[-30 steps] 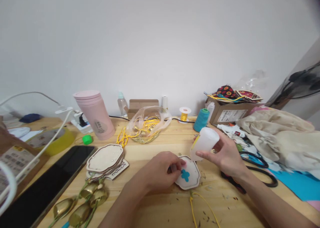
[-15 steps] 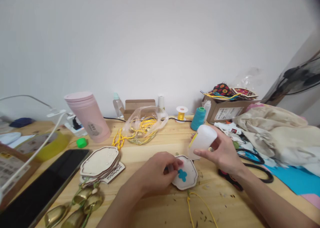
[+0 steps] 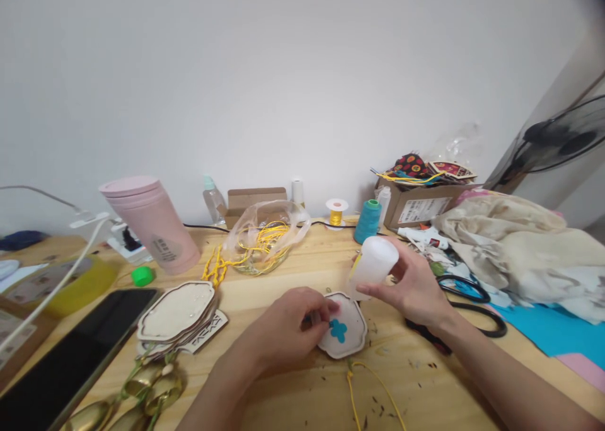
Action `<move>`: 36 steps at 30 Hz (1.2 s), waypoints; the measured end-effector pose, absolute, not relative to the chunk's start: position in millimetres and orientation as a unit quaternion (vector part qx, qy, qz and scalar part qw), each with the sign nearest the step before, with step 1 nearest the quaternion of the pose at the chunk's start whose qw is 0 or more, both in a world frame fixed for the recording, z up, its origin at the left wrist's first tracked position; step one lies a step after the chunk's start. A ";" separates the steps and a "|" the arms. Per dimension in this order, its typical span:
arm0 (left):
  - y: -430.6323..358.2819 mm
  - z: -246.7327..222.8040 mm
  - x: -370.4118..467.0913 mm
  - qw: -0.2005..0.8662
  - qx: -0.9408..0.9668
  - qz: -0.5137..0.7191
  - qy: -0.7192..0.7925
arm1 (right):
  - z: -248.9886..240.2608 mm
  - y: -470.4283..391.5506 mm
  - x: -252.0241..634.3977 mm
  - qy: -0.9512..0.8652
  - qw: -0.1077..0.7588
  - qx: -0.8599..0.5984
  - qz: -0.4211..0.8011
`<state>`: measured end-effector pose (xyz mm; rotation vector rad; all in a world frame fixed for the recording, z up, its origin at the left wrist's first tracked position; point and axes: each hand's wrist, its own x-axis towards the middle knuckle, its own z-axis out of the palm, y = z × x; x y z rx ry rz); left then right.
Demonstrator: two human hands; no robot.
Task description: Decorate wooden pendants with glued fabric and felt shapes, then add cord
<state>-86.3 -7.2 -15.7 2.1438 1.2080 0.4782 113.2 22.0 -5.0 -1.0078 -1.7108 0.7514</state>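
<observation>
My right hand (image 3: 416, 286) is closed around a white glue bottle (image 3: 375, 261), tipped with its base up and its lower end over the far edge of a small white plaque (image 3: 357, 330). A blue flower-shaped cutout (image 3: 338, 331) lies on the plaque's face, with a pinkish patch near it. My left hand (image 3: 297, 324) rests at the plaque's left side, thumb and fingers pinched together above the cutout. What the pinch holds is hidden by the fingers. A yellow cord (image 3: 373, 368) trails from the plaque's near edge.
Stacked plaques (image 3: 177, 311), brass bells (image 3: 154, 384) and a phone (image 3: 80, 349) lie left. Behind stand a pink tumbler (image 3: 151, 223), a bag of yellow cord (image 3: 267, 235) and a teal thread spool (image 3: 367, 222). Black-handled scissors (image 3: 491, 327), blue felt (image 3: 534, 327) and cloth (image 3: 510, 235) are right.
The whole view has shifted slightly, so things appear a little further left. Both hands keep nearly the same pose over the plaque, the bottle still tipped.
</observation>
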 end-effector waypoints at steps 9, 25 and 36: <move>-7.7 -21.6 -88.3 0.305 0.817 0.192 0.451 | -5.4 23.6 115.9 -0.671 0.517 -0.419 0.327; 15.8 -23.8 -51.6 0.171 0.835 0.153 0.499 | -4.5 33.6 122.1 -0.541 0.624 -0.379 0.418; 24.3 -18.7 -36.8 0.123 0.833 0.096 0.531 | 1.0 34.3 127.6 -0.527 0.655 -0.352 0.412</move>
